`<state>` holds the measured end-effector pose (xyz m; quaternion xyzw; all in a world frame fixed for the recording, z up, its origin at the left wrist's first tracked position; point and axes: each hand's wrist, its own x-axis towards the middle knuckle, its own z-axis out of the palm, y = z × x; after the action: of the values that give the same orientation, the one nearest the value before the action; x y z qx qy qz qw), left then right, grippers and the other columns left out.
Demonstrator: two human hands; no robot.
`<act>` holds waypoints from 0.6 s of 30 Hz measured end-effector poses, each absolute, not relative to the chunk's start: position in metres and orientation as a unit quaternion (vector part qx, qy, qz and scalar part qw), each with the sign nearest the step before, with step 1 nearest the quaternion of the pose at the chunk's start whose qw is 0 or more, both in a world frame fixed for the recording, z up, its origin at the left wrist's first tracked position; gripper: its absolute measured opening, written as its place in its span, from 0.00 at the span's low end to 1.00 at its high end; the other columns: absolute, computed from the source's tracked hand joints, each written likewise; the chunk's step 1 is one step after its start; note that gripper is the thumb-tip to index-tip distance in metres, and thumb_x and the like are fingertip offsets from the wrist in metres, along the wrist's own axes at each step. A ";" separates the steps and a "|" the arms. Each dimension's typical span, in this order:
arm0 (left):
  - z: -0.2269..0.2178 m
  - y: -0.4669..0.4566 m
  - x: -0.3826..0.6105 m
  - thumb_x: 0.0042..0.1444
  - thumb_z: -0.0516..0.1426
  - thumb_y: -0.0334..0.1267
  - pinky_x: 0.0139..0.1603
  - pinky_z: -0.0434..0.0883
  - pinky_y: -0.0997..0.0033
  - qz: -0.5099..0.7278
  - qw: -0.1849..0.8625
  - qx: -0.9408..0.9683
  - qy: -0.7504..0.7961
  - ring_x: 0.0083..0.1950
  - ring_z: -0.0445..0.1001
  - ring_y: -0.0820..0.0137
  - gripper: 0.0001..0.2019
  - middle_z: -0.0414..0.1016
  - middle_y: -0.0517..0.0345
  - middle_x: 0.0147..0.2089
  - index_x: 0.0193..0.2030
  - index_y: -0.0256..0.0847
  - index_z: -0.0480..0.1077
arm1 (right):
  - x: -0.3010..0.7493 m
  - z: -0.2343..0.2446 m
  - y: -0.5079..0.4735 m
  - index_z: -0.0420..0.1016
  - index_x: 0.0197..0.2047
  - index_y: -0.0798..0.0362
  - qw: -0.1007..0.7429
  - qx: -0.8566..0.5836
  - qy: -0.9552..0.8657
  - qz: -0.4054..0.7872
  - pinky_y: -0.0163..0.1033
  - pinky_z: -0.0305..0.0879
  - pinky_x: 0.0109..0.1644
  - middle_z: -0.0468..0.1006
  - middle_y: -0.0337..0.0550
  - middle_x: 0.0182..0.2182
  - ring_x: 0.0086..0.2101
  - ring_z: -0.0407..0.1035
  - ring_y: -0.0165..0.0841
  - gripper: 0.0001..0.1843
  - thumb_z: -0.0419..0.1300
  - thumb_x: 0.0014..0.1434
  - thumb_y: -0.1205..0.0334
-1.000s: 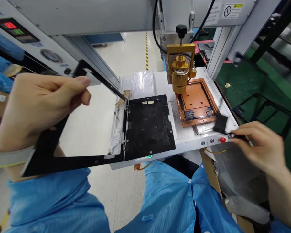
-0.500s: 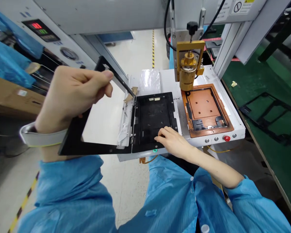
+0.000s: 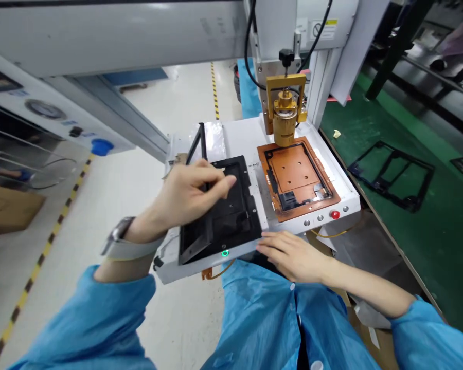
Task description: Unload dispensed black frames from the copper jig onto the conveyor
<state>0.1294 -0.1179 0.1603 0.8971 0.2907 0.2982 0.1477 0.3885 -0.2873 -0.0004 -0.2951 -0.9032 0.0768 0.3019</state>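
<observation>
My left hand (image 3: pixel 191 192) is closed on a hinged black frame lid (image 3: pixel 196 248). The lid stands tilted above a black tray-shaped fixture (image 3: pixel 241 203) on the left of the white machine bed, and the hand hides part of both. My right hand (image 3: pixel 293 254) lies with its fingers stretched out at the bed's front edge, by the fixture's near right corner, holding nothing. On the right of the bed, an orange-brown fixture plate (image 3: pixel 291 172) carries a thin black frame part (image 3: pixel 288 199).
A brass press head (image 3: pixel 284 126) hangs over the orange-brown plate's back edge. Push buttons, one of them a red button (image 3: pixel 335 215), line the bed's front. A clear plastic bag (image 3: pixel 214 137) lies behind the black fixture. Black frames (image 3: pixel 393 174) rest on the green surface at right.
The hinged lid has swung right and down over the black fixture with my left hand. My right hand has left the fixture's inside for the bed's front edge. The view has shifted.
</observation>
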 end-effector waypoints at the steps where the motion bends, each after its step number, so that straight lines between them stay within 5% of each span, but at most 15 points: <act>1: 0.150 -0.120 0.132 0.78 0.60 0.40 0.42 0.73 0.72 0.296 0.133 0.912 0.252 0.33 0.74 0.75 0.23 0.73 0.65 0.24 0.26 0.42 0.74 | 0.407 0.003 -0.289 0.74 0.75 0.61 0.315 -0.307 -0.894 0.084 0.51 0.77 0.71 0.85 0.59 0.62 0.64 0.78 0.43 0.22 0.55 0.83 0.68; 4: 0.118 -0.126 0.140 0.81 0.58 0.36 0.60 0.78 0.68 0.294 0.086 0.933 0.186 0.32 0.71 0.74 0.22 0.69 0.67 0.27 0.30 0.41 0.68 | 0.467 0.006 -0.293 0.76 0.69 0.57 0.363 -0.339 -0.866 0.052 0.46 0.78 0.50 0.85 0.49 0.44 0.41 0.77 0.38 0.19 0.55 0.80 0.71; 7: 0.093 -0.137 0.148 0.82 0.58 0.33 0.67 0.78 0.64 0.270 0.060 0.945 0.173 0.33 0.72 0.72 0.20 0.71 0.66 0.30 0.33 0.41 0.67 | 0.530 0.001 -0.291 0.78 0.64 0.55 0.392 -0.378 -0.838 -0.034 0.42 0.69 0.40 0.81 0.41 0.34 0.31 0.71 0.35 0.17 0.58 0.77 0.75; 12: 0.077 -0.172 0.161 0.81 0.60 0.31 0.54 0.77 0.65 0.261 0.069 0.947 0.173 0.43 0.79 0.68 0.11 0.80 0.60 0.39 0.42 0.41 0.74 | 0.617 -0.011 -0.285 0.81 0.52 0.55 0.359 -0.469 -0.796 -0.129 0.41 0.65 0.36 0.81 0.40 0.30 0.27 0.71 0.32 0.08 0.61 0.77 0.73; 18: 0.040 -0.246 0.150 0.84 0.59 0.35 0.43 0.76 0.76 0.206 0.261 0.928 0.167 0.39 0.80 0.75 0.06 0.81 0.66 0.40 0.50 0.47 0.74 | 0.664 -0.046 -0.283 0.81 0.45 0.54 0.336 -0.531 -0.762 -0.156 0.40 0.64 0.35 0.79 0.38 0.27 0.25 0.70 0.32 0.09 0.59 0.76 0.69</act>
<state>0.1499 -0.2461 0.0402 0.9284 0.1666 0.2057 0.2609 0.6644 -0.2826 -0.0457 -0.5306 -0.7622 -0.1560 0.3365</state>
